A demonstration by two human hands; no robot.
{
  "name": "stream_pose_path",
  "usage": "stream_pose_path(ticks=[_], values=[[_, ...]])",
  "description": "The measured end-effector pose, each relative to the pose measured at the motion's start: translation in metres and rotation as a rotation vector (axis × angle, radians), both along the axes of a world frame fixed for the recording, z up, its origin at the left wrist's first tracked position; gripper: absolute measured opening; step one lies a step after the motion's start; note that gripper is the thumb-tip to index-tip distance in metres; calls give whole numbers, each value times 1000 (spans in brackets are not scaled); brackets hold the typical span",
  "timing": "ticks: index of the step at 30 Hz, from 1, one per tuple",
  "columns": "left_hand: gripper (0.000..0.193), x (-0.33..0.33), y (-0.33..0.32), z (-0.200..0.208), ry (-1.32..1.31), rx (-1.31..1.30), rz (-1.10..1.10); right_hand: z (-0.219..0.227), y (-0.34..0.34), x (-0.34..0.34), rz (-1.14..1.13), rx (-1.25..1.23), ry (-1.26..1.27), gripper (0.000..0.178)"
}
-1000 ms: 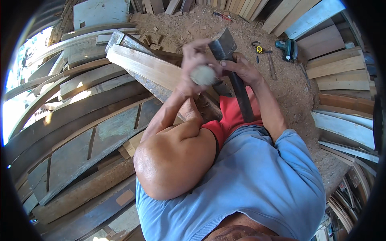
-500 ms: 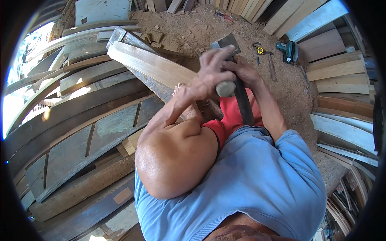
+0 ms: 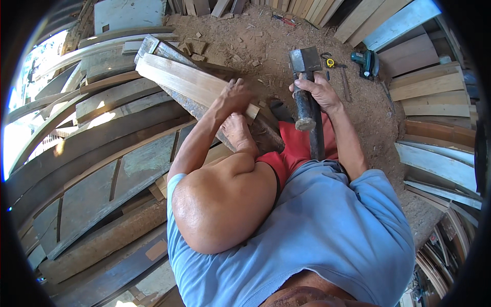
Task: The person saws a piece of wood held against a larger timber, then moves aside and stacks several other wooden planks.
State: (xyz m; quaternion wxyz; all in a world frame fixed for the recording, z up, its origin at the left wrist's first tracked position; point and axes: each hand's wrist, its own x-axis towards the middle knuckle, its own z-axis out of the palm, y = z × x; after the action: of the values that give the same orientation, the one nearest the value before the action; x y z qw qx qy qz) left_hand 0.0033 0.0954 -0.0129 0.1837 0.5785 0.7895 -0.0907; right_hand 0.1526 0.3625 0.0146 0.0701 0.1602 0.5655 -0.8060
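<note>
My right hand (image 3: pixel 321 93) is closed around a long dark handle (image 3: pixel 317 140) and, alongside it, a thick stubby rod with a round, battered end (image 3: pixel 305 124). Above the fist shows a broad, blocky metal head (image 3: pixel 311 58); which shaft carries it is hard to tell. My left hand (image 3: pixel 235 94) hangs over a pale planed board (image 3: pixel 192 82), its fingers smeared by motion. That board lies slantwise on a rough timber (image 3: pixel 179 97). My bare foot (image 3: pixel 238 130) presses at the board's near side, just below the left hand.
Stacked planks (image 3: pixel 117 107) fill the left side, and more boards (image 3: pixel 434 97) lean along the right. On the sawdust-covered ground lie a yellow tape measure (image 3: pixel 330 63), a green power tool (image 3: pixel 364 64) and red-handled pliers (image 3: pixel 284 20). Wood offcuts (image 3: pixel 196 47) lie beyond the board.
My left hand has left the tools and swung left over the board. The right hand, with the tools, has shifted slightly right, and the metal head has turned.
</note>
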Motion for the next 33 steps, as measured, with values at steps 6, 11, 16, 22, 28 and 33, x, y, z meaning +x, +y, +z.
stream_pose_path(ticks=[6, 11, 16, 22, 28, 33], values=[[23, -3, -1, -45, -18, -126, -28, 7, -4, 1, 75, -7, -48, 32], [33, -17, 2, -44, -141, -63, 39, 10, -6, 1, 73, -1, -35, 31], [46, -27, -19, -23, -281, 149, 139, 9, -8, 1, 52, -18, -32, 31], [44, -17, -18, -29, -248, 4, 63, 11, -14, 0, 68, -3, -12, 31], [77, -46, -30, -11, -3, 72, 102, 6, -6, 7, 58, 13, -22, 32], [83, -72, -21, -15, -195, -368, 184, 14, -5, 6, 67, 9, -10, 32]])
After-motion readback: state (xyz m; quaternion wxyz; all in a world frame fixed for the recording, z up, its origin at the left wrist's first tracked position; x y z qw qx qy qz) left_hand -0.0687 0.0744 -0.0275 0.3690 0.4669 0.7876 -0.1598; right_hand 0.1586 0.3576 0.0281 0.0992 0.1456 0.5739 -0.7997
